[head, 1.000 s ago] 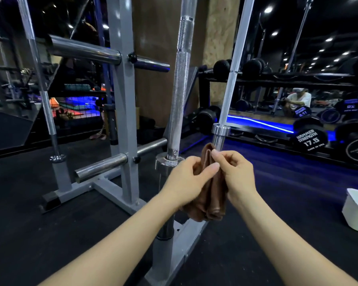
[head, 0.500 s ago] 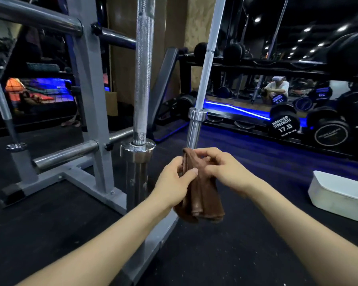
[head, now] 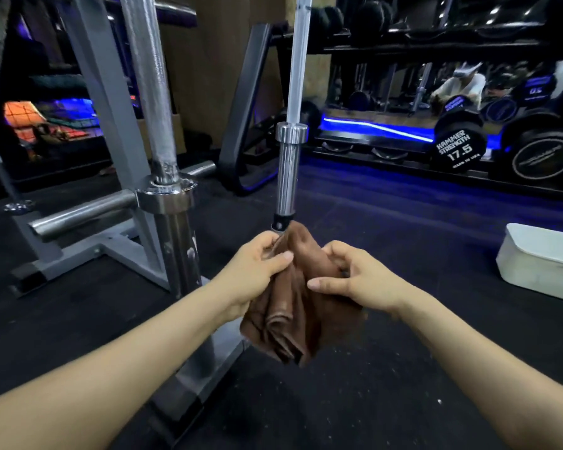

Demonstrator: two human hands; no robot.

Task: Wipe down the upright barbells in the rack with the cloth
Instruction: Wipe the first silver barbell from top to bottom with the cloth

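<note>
Now spreading apart on crumpled brown cloth (head: pixel 290 306): left hand (head: pixel 257 271) and right hand (head: pixel 358 280) pinching folds, just below slim barbell (head: pixel 288 177) sleeve end.

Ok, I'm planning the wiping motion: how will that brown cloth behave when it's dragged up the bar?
The brown cloth is probably floppy: it hangs in loose folds below the left hand and right hand. It looks thick like towelling, so it should wrap the thin barbell readily. On polished chrome it will likely slide easily unless it is squeezed.

Brown cloth (head: pixel 293 306), chrome barbells (head: pixel 288 177)
</note>
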